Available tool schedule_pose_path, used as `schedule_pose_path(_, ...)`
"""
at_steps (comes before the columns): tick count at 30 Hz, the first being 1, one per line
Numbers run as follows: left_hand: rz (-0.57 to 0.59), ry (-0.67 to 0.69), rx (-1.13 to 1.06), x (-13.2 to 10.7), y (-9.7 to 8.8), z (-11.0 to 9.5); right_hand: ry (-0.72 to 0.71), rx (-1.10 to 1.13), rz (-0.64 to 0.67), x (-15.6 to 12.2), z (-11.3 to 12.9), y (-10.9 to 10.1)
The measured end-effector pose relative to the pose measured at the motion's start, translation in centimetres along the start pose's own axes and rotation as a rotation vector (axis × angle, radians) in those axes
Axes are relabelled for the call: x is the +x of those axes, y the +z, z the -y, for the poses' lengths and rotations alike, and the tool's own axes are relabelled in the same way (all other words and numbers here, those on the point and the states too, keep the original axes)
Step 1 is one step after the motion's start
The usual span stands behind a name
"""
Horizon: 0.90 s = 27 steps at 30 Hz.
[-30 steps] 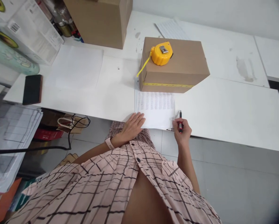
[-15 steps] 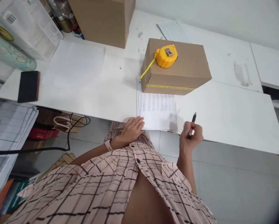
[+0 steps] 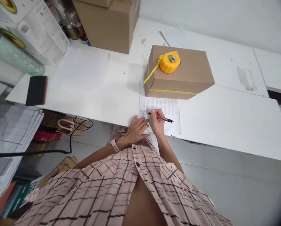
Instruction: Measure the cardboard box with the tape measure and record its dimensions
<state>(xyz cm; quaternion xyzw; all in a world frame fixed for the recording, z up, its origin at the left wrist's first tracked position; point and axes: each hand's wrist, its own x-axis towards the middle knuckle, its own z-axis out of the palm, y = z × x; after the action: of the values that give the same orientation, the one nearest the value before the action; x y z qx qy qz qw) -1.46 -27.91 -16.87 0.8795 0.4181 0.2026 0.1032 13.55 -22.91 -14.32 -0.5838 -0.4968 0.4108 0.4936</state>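
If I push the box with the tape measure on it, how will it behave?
The box would probably slide rather than tip, being longer than it is tall. It should feel stiff, given its flat faces. The tape measure resting on top might shift if jolted.

A long white table [image 3: 213, 116] runs across the view, its top crossed by seams and marked by a worn patch [image 3: 245, 79] toward the right. A printed sheet [image 3: 172, 108] lies at the front edge, its far part running under a brown box [image 3: 185, 67]. Behind that box, another sheet [image 3: 175, 38] lies near the wall. Farther left stands a larger carton [image 3: 107, 26], with white paper [image 3: 80, 67] spread in front of it. A dark phone [image 3: 36, 90] lies near the left end, just beside a pale green bottle [image 3: 18, 53]; whether the blurred jars [image 3: 72, 32] behind stand directly on the tabletop is hard to tell.
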Motion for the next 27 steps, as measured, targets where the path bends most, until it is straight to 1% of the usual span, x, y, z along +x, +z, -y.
schedule_pose_path(3,0.003,-0.001,-0.008,-0.06,0.34,0.28,0.006,0.027,0.092,-0.1,-0.18,-0.63)
schedule_pose_path(4,0.004,-0.002,-0.009,-0.05,0.43,0.33,0.003,0.022,0.1,-0.11,-0.24,-0.8)
schedule_pose_path(9,0.004,-0.004,-0.022,0.0,0.49,0.36,-0.033,-0.067,0.026,-0.22,-0.31,-0.82)
schedule_pose_path(14,0.014,-0.001,-0.031,0.0,0.39,0.38,-0.063,-0.105,0.078,-0.33,-0.16,-0.52)
schedule_pose_path(19,0.021,-0.002,-0.029,0.02,0.44,0.39,-0.061,-0.157,0.053,-0.25,-0.46,-0.5)
schedule_pose_path(27,0.002,0.005,-0.047,-0.1,0.77,0.5,-0.072,-0.183,0.066,-0.18,-0.75,-0.49)
